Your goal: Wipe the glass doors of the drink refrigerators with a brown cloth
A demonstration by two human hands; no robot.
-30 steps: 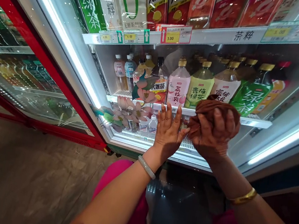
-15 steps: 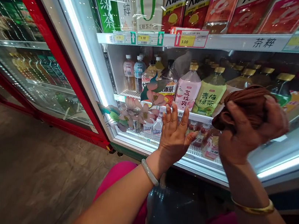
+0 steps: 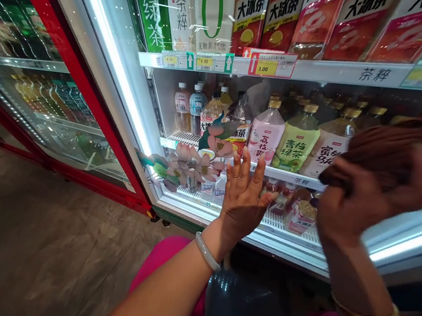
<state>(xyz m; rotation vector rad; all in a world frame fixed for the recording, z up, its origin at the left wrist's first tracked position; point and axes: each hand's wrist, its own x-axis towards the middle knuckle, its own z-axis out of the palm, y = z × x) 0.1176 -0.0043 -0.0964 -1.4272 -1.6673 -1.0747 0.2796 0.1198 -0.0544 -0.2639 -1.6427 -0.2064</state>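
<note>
My left hand is raised flat against or just in front of the fridge's glass door, fingers spread and holding nothing. A grey bangle circles that wrist. In my right hand a bunched brown cloth is gripped up by the right part of the glass; both are blurred by motion. A flower decal sits on the glass left of my left hand. Behind the glass stand a pink-labelled bottle and a green-labelled bottle.
A shelf with price tags carries large tea bottles and cartons. The red frame of a neighbouring fridge runs down the left. Brown floor spreads at lower left. A dark, shiny surface lies between my knees.
My right hand has moved to the right with the brown cloth, uncovering another bottle label. My left hand stays in nearly the same place. The view has tilted up slightly.
</note>
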